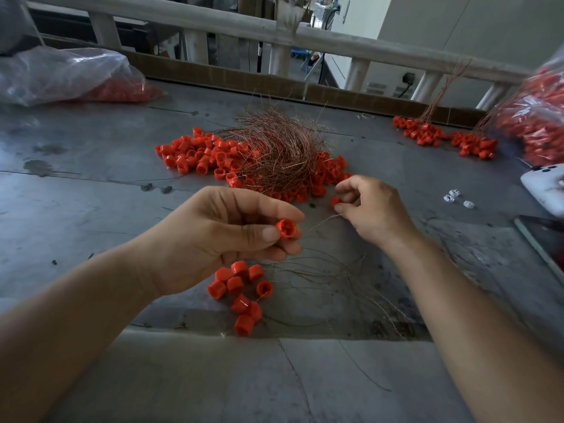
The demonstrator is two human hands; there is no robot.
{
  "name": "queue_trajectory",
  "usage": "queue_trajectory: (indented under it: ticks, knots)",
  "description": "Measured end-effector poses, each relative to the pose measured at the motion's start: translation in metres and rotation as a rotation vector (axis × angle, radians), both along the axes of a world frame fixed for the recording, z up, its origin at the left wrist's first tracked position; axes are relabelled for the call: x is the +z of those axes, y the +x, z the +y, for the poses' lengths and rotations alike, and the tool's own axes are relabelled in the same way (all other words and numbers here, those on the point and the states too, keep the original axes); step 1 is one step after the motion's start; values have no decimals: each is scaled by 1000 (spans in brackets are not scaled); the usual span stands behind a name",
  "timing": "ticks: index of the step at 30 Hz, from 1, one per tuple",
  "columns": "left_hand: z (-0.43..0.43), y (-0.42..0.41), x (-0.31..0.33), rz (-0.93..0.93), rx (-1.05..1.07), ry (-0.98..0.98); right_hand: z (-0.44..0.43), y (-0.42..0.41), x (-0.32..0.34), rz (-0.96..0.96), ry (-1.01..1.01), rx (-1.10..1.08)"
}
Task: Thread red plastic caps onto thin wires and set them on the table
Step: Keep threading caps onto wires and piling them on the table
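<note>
**Bare forearms, 2 hands, 2 caps over a grey bench**

Forearms reach in from the bottom edge. The left hand (pixel 219 239) pinches 1 red cap (pixel 286 228) between thumb and fingers, its open end facing the camera. The right hand (pixel 372 209) curls its fingers round another cap (pixel 335 201) and pinches a thin wire (pixel 323 221) that runs toward the left hand's cap. Just below the left hand lies a cluster of wired caps (pixel 239 288), with strands trailing right. Farther back, loose caps (pixel 195 157) surround a copper wire tangle (pixel 280 148). Finished bundles (pixel 427 134) sit far right beside a bag of caps (pixel 537 123). A second bag (pixel 67 74) lies far left. The bench (pixel 91 209) is grey metal, stained and scratched. Cardboard (pixel 229 76) edges it at the back, under a pale railing (pixel 305 35).
</note>
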State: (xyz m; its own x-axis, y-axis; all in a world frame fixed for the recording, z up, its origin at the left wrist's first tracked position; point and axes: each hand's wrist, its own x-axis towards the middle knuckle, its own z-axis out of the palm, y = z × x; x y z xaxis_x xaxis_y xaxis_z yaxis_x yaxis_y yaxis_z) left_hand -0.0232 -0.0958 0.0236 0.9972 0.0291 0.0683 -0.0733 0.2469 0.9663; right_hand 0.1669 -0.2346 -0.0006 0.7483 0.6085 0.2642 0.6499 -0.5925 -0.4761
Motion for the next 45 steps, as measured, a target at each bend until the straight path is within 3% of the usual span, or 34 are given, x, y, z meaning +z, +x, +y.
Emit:
queue_trajectory:
  ticks: [9,13,16,20,27,35,45]
  knots:
    - [2,1,0,2,-3,-8,-8,-4,10,23,89,-11]
    - [1,1,0,17,29,25,-20,-14,29,235,309,24]
    - [1,1,0,42,59,12,-20,-34,44,401,463,185]
    - [0,2,2,41,99,0,-15,-57,51,560,531,388]
    - [-1,3,3,53,137,-9,-9,-68,47,646,544,436]
    - [1,3,5,33,173,13,-5,-73,43,697,571,491]
    - [-3,4,7,23,236,58,-3,-77,38,507,562,517]
